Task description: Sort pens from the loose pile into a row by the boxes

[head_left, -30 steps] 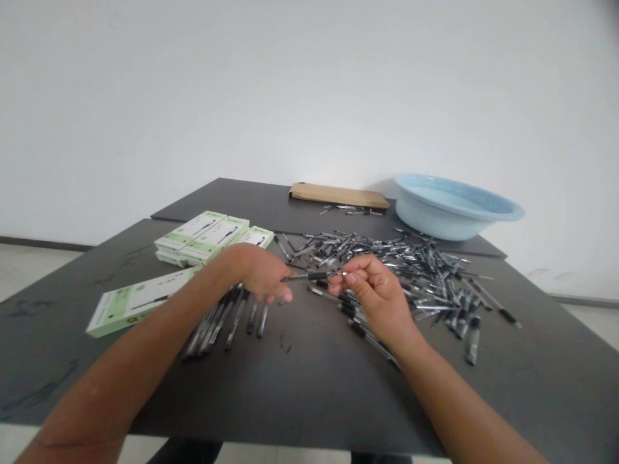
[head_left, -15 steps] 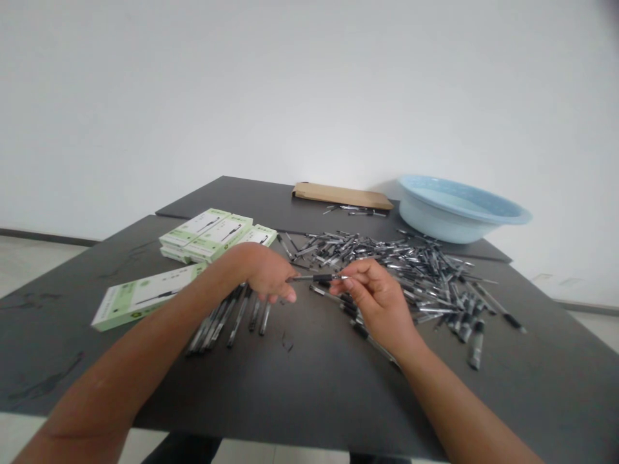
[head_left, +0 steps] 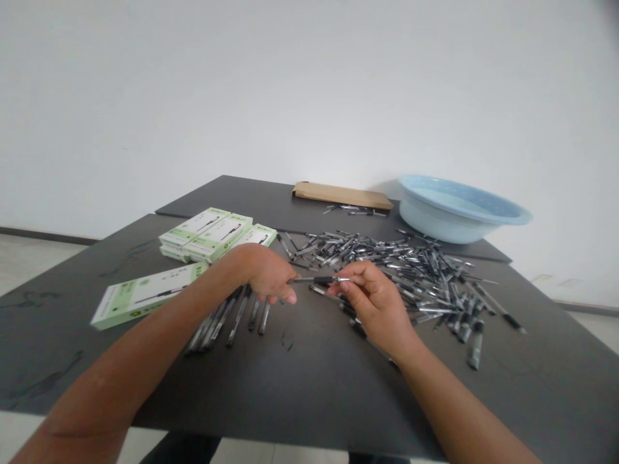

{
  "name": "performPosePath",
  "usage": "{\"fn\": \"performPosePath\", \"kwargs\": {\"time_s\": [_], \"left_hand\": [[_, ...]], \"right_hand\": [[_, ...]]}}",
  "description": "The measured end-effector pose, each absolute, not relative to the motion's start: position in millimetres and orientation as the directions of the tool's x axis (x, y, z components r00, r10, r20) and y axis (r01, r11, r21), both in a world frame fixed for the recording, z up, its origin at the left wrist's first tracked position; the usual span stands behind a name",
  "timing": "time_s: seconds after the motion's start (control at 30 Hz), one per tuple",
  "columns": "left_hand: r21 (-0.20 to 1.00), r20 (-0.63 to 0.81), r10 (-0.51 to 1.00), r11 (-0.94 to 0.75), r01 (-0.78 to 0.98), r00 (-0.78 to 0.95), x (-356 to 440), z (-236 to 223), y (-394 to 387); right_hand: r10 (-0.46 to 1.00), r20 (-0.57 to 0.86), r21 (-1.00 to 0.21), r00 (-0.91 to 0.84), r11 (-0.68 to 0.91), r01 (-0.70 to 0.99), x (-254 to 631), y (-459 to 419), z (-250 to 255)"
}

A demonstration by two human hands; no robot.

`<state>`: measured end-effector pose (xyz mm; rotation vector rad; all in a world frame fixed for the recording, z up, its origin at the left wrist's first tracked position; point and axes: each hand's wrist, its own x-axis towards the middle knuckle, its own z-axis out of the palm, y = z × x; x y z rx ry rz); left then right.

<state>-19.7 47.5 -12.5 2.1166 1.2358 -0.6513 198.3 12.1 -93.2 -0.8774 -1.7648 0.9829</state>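
I see the pen (head_left: 323,280) roughly level above the table (head_left: 309,393), spanning the gap between both hands: the left hand (head_left: 271,274) closed on one end, the right hand (head_left: 376,299) pinching near its silvery tip, loose pens (head_left: 428,270) heaped beyond.

1. The surface (head_left: 300,399) is dark gray, with a thin line where its front and back parts meet.
2. Dark wavy marks (head_left: 29,299) show on its left side.
3. A big, round, light blue tub (head_left: 442,227) sits at the back, on the right.
4. A long, flat, brown cardboard piece (head_left: 341,195) lies left of the tub, near the pale wall (head_left: 290,84).
5. A dark strip (head_left: 48,236) runs along the wall's bottom.
6. The floor (head_left: 24,261) is pale.
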Motion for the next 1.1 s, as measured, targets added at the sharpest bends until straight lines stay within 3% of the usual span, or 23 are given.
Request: {"fn": "performPosePath", "kwargs": {"time_s": [0.47,0.7,0.93,1.1], "left_hand": [[0.177,-0.698,0.609,-0.362,0.915,0.376,-10.6,-4.8,40.1],[0.206,-0.685,0.597,-0.391,0.897,0.417,-17.6,-7.6,42.6],[0.222,-0.677,0.604,-0.377,0.899,0.421,-14.9,-9.8,41.1],[0.201,-0.687,0.6,-0.385,0.901,0.41,-14.2,-6.9,39.3]], "right_hand": [[0.863,0.382,-0.806,-0.331,0.487,0.338,201.8,15.2,-92.1],[0.829,0.414,-0.855,-0.377,0.496,0.153,203.7,12.7,-90.7],[0.818,0.451,-0.726,-0.356,0.569,0.387,204.6,14.5,-91.2],[0.788,0.447,-0.712,-0.422,0.6,0.366,208.7,14.2,-86.1]]}}
